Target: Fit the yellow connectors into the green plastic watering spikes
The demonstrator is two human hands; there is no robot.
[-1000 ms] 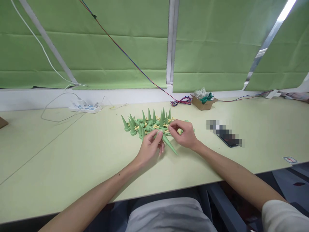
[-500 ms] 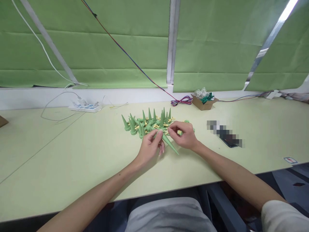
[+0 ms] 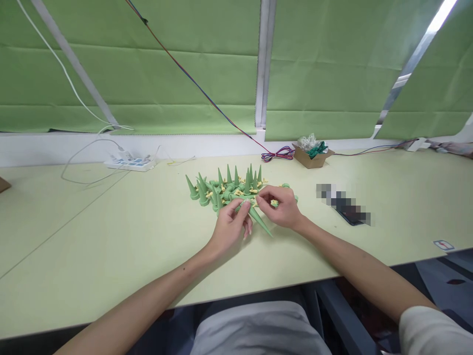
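Observation:
Between thumb and fingers, my left hand (image 3: 232, 223) grips a green cone-shaped piece (image 3: 261, 222), whose pointed end slants down to the right. My right hand (image 3: 280, 206) is closed in a pinch beside the wide end of the cone; whatever its fingertips hold is too small to make out. Just behind both hands lies a pile of green cones (image 3: 203, 193), several standing point up, mixed with small yellow pieces (image 3: 239, 193). My hands hide part of the front of that pile.
On the pale table (image 3: 121, 246) a phone (image 3: 349, 215), partly blurred out, lies to the right. Farther back are a small cardboard box (image 3: 313, 159) with plastic wrap and green material, a coiled red-blue cable (image 3: 279, 154) and a white power strip (image 3: 131, 163).
Both hands hold nearly the same pose as before. The green cone has shifted only very slightly; nothing has been taken up or let go.

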